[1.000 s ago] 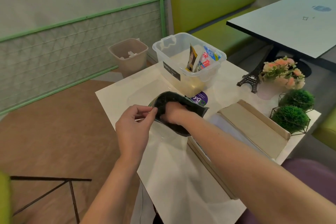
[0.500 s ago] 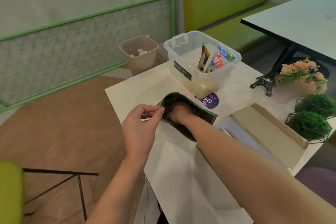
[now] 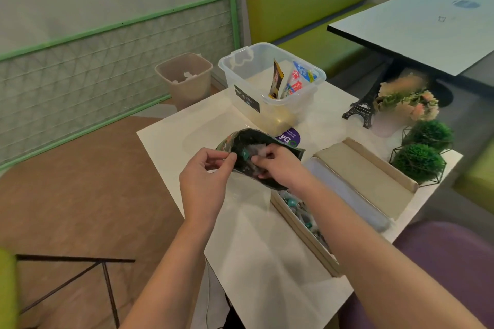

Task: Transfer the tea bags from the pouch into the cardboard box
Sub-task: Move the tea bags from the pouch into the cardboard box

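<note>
Since 0.5 s ago my right hand has drawn back out of the pouch: it was buried to the wrist, and now its fingertips show at the mouth, pinched on a pale tea bag with a teal tag. My left hand pinches the near lip of the pouch between thumb and forefinger, holding the mouth open.

I judge the transfer partly done. Several tea bags, with teal tags showing, already lie in the cardboard box, which sits open along the right edge of the table, its lid folded back toward the far right corner. More pale shapes show inside the dark pouch, so some remain; how many I cannot tell. What is left is to carry this bag over the box's near wall and drop it in.

At the far edge of the table stands a clear plastic tub holding 2 or 3 upright sachets. On the floor beyond it, a beige bin holds white scraps.
</note>
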{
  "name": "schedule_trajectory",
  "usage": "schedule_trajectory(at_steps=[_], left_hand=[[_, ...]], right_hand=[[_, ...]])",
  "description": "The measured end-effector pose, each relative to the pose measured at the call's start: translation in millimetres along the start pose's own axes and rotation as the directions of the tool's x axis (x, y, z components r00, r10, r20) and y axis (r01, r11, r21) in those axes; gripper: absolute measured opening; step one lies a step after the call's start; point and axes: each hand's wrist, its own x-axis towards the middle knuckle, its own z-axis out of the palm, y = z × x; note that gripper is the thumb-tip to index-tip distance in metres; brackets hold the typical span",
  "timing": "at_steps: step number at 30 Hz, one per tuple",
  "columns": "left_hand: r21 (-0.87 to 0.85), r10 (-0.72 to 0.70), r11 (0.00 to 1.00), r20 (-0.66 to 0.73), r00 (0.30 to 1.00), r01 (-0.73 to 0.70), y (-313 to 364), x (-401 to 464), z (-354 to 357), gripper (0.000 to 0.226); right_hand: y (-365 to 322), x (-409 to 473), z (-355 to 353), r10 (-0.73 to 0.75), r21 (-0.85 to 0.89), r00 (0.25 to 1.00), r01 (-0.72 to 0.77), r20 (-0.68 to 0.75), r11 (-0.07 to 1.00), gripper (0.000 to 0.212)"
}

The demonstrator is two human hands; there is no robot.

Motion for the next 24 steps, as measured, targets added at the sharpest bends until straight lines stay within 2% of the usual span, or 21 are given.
schedule_trajectory(at_steps=[5, 10, 15, 17, 19, 22, 24], left_hand=[[0.029, 0.001, 1.0, 0.029, 1.0, -0.002, -1.5, -16.1, 9.2, 0.011], [0.041, -0.013, 0.999, 0.036, 0.999, 0.012, -3.2, -27.9, 13.6, 0.013], [0.036, -0.012, 0.999, 0.034, 0.999, 0.011, -3.2, -31.8, 16.8, 0.011], [0.039, -0.011, 0.999, 0.031, 0.999, 0.01, -2.9, -32.9, 17.1, 0.011], [0.046, -0.011, 0.999, 0.036, 0.999, 0.01, -2.5, -34.5, 17.5, 0.011], [0.043, -0.01, 0.999, 0.044, 0.999, 0.008, -3.1, -35.8, 17.3, 0.012], [0.039, -0.011, 0.999, 0.045, 0.999, 0.009, -3.4, -35.9, 17.0, 0.012]], right_hand=[[11.4, -38.2, -41.2, -0.014, 0.155, 1.0, 0.013, 0.001, 0.988, 0.011], [41.5, -67.6, -77.9, 0.033, 0.225, 0.999, -0.024, -0.034, 0.974, 0.026], [86.8, -80.2, -99.3, 0.132, 0.257, 0.985, -0.1, -0.111, 0.961, 0.008], [103.5, -80.0, -100.8, 0.197, 0.175, 0.971, -0.173, -0.133, 0.969, 0.005], [121.5, -78.1, -98.9, 0.242, 0.017, 0.959, -0.242, -0.146, 0.97, 0.01], [141.2, -74.5, -95.1, 0.238, -0.301, 0.967, -0.256, -0.096, 0.919, 0.004], [149.2, -71.0, -92.6, 0.253, -0.426, 0.966, -0.252, -0.055, 0.869, 0.011]])
